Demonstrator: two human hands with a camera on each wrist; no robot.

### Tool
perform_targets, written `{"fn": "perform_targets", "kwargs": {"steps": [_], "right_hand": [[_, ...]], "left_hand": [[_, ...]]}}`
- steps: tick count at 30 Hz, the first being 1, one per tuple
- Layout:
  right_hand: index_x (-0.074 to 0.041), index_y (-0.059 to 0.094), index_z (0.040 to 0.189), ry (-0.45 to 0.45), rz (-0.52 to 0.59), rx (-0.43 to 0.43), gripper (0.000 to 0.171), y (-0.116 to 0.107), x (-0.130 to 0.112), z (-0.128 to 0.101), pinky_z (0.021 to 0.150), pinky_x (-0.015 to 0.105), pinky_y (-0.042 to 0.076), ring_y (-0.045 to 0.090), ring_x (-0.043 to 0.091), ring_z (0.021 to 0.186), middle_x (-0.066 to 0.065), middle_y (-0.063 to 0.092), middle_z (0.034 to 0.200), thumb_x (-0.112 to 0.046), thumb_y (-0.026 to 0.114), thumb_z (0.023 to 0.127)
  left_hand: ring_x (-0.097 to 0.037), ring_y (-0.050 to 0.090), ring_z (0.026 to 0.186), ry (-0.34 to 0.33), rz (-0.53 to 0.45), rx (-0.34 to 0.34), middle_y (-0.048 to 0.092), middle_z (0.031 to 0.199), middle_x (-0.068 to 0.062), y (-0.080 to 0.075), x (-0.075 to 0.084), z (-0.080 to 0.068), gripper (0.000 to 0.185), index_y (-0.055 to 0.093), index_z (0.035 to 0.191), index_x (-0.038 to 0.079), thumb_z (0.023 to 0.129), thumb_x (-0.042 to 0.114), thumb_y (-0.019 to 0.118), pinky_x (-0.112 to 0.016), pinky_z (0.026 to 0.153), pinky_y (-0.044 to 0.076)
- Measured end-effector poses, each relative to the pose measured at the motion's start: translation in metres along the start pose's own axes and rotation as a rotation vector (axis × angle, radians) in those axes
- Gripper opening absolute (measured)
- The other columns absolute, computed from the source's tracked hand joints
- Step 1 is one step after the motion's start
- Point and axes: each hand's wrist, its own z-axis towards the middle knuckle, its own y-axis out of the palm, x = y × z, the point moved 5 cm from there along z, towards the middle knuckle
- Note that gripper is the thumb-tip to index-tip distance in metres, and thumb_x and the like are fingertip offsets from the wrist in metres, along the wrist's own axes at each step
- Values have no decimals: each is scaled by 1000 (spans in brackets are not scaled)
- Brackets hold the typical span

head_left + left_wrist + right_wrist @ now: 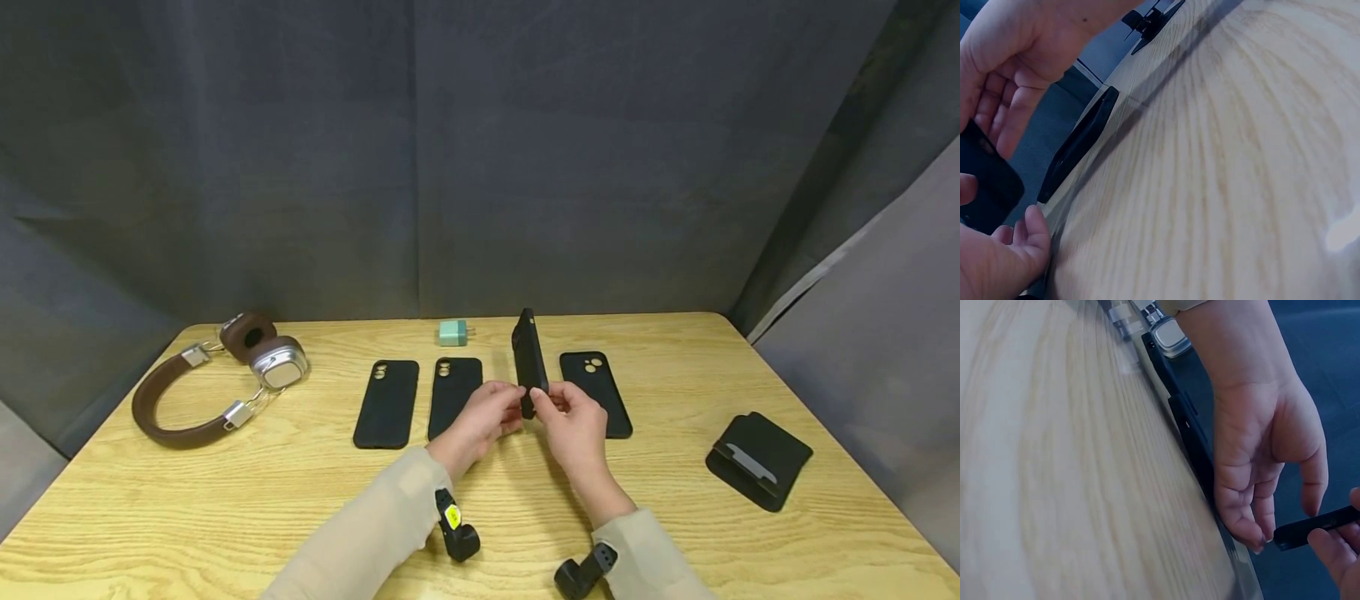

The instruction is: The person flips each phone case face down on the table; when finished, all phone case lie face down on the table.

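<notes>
Both hands, left hand [480, 421] and right hand [573, 421], pinch 1 upright phone case [529, 360] above the surface [225, 500], lifted from the row for handling.

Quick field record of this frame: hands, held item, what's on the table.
left hand: pinches the lower end of the held phone case
right hand: pinches the same end
held phone case: black, raised on edge
flat cases: three
headphones: far left
charger: back edge
black pouch: right
table: light wood
</notes>
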Motion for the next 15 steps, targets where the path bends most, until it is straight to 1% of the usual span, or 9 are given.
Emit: {"fn": "perform_targets", "kwargs": {"steps": [4,8,13,15], "right_hand": [[0,69,89,6,25,-7,14,0,0,0,56,17,44,59,11,65,11,67,75,-13,67,85],[1,68,89,23,56,-12,14,0,0,-1,57,16,45,59,10,66,12,66,76,-13,67,85],[1,67,90,51,86,-21,15,0,1,-1,58,15,47,58,7,65,12,65,77,-13,66,86],[2,67,91,69,102,-27,16,-1,3,-2,59,15,47,58,6,66,13,65,78,-13,65,86]], "left_hand": [[-17,57,84,-6,-15,-17,59,104,-15,2,0,-2,29,48,116,0,94,18,52,-29,73,51],[-16,57,80,-13,-28,-24,59,100,-13,4,1,-3,31,46,120,-1,95,17,50,-31,72,53],[-16,57,77,-15,-40,-20,59,97,-11,3,1,-3,33,46,121,-1,94,17,52,-29,69,52],[-15,56,75,-12,-48,-17,59,93,-10,3,0,-2,32,46,119,-1,93,15,53,-27,67,52]]}}
